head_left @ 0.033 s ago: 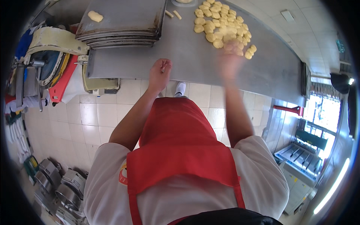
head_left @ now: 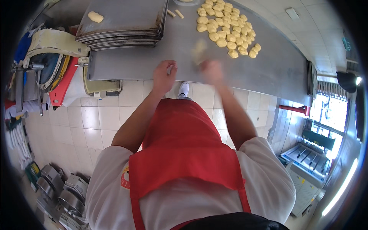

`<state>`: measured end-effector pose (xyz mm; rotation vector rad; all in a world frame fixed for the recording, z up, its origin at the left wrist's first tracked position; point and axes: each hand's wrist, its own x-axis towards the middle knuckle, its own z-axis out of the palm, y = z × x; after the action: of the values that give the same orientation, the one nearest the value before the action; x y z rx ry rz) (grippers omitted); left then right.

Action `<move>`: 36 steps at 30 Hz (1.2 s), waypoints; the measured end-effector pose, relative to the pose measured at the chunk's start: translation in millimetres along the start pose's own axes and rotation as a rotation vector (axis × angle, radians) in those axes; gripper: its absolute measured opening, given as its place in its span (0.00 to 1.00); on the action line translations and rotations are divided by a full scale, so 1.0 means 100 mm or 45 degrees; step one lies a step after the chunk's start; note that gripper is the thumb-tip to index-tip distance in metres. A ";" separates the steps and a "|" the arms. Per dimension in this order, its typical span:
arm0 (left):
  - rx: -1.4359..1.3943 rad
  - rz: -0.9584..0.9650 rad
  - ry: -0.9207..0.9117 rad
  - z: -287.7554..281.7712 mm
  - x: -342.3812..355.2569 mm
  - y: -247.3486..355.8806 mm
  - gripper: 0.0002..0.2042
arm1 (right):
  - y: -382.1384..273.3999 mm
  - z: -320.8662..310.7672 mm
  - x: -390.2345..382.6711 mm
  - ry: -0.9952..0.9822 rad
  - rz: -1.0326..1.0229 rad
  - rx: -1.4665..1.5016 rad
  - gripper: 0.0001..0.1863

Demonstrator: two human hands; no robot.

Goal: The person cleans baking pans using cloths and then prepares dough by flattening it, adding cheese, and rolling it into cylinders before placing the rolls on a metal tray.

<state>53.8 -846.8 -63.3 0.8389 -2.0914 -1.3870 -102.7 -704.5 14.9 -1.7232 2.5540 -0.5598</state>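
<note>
My left hand (head_left: 165, 76) hovers at the near edge of the metal table (head_left: 126, 63), its fingers curled closed; a small pale spot shows between them, too small to name. To its right, my right hand (head_left: 212, 73) is blurred by motion. A smeared, pale yellow piece of dough (head_left: 199, 50) appears at its fingertips and seems to be in its grip. Many rounded yellow dough pieces (head_left: 221, 42) lie bunched together at the far right of the table, past my right hand.
A stack of dark metal trays (head_left: 122, 19) stands on the table's left, one dough lump (head_left: 95, 17) on top. Two short dough strips (head_left: 179, 14) lie beside it, near a pale bowl (head_left: 186, 2). Machinery (head_left: 57, 42) crowds the left side.
My right hand has come away from the bunched dough pieces, moving left and nearer to me, with a smeared dough piece now at its fingers. My left hand has hardly moved.
</note>
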 end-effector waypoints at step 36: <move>0.645 0.098 -0.126 0.21 -0.07 0.48 0.24 | 0.93 0.83 2.46 -0.122 0.062 0.546 0.15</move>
<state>33.8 -814.3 -27.2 0.8784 -2.5725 -0.8792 -266.2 -918.4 -44.3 -1.4943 2.1961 -0.9162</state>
